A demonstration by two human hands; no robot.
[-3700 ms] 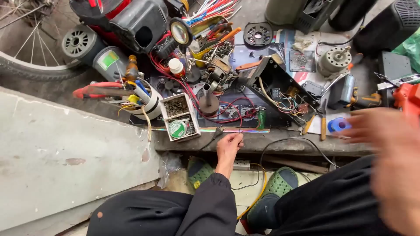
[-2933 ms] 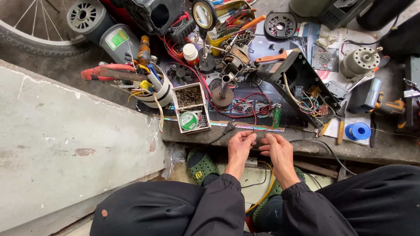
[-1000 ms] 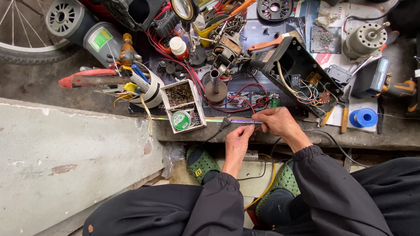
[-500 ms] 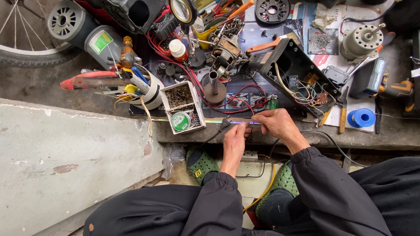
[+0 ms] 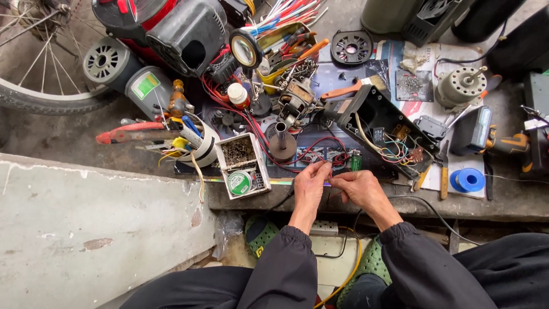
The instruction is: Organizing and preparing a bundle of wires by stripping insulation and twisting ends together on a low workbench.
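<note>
Both hands meet at the front edge of the bench [image 5: 514, 200]. Left hand [image 5: 309, 186] and right hand [image 5: 358, 189] have fingertips pinched together on thin red wires [image 5: 320, 153] beside a small circuit board [image 5: 334, 157]. Just left stands a white parts box [image 5: 242, 166] with a green solder reel [image 5: 239, 183]; a blue tape roll [image 5: 468, 180] lies well right.

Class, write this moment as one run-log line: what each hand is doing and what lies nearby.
left hand: pinching red wires | right hand: fingertips meeting left, grip unclear | nearby: small white box, open black case, blue tape roll
</note>
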